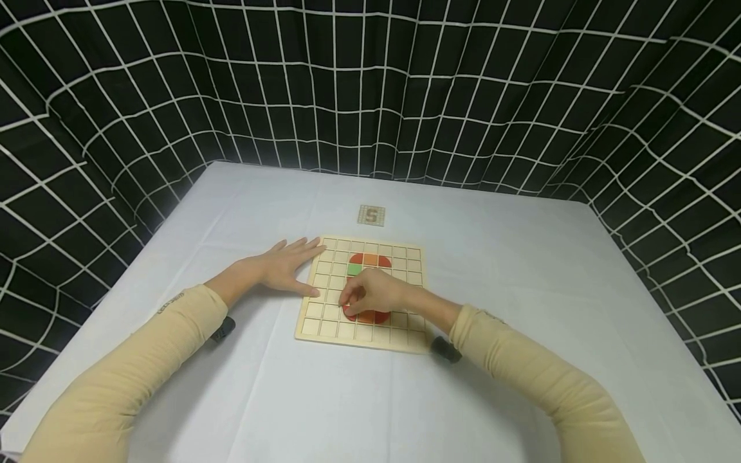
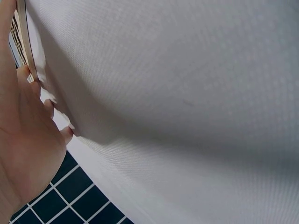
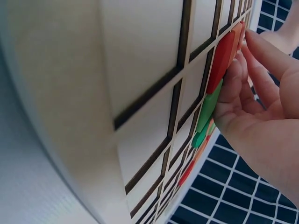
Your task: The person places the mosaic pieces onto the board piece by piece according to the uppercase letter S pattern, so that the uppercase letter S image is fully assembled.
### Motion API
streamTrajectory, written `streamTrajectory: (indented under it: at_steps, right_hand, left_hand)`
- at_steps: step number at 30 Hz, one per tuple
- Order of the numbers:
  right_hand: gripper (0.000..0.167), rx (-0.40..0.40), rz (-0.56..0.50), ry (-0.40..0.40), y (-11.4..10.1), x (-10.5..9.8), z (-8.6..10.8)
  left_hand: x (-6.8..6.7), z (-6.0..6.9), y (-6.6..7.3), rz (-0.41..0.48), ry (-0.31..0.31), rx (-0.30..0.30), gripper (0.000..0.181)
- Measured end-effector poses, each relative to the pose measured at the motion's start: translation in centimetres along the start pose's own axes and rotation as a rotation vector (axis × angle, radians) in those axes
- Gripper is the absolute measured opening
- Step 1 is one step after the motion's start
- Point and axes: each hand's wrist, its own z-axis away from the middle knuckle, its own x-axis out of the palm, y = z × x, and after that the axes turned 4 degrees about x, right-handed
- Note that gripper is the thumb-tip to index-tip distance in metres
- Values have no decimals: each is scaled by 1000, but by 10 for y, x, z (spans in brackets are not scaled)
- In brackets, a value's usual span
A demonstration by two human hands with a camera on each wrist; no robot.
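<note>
A pale wooden grid board (image 1: 330, 313) lies on the table, its middle squares filled with red, orange and green tiles. My left hand (image 1: 282, 265) rests with fingers spread at the board's left edge, thumb and fingertips over the rim. Above the lower left of the coloured pattern, my right hand (image 1: 379, 290) pinches a rounded red tile (image 1: 348, 312) at its square, thumb and forefinger curled. This hand hides the pattern's centre in the head view. From the right wrist, a nearer red tile (image 3: 221, 59) and a light green tile (image 3: 208, 108) show beside the fingers.
Beyond the board, a small square plate with an S-like mark (image 1: 371, 215) lies on the white tablecloth (image 1: 509, 257). Black curtains with white grid lines (image 1: 370, 83) enclose the table's back and sides. Dark wrist devices (image 1: 446, 349) sit under both forearms.
</note>
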Motion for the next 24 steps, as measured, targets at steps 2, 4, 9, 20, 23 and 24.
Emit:
streamTrajectory:
  at_steps: [2,4,9,20,23,24]
  right_hand:
    - [9,-8,15,3,0,0,-1]
    - [7,-11,34,10,0,0,-1]
    - [9,28,49,27,0,-1,-1]
    - [43,104,-700,48,14,-13,1]
    - [53,40,-938,85,20,-23,1]
    - [55,17,-911,130,21,-28,2]
  left_hand:
    - [0,1,0,-3,2,2,105]
    - [0,1,-1,-6,1,3,104]
    - [-2,1,0,-9,-8,8,104]
    - [1,2,-1,17,1,16,102]
    - [2,3,-1,65,9,9,99]
    - [1,2,-1,84,21,2,96]
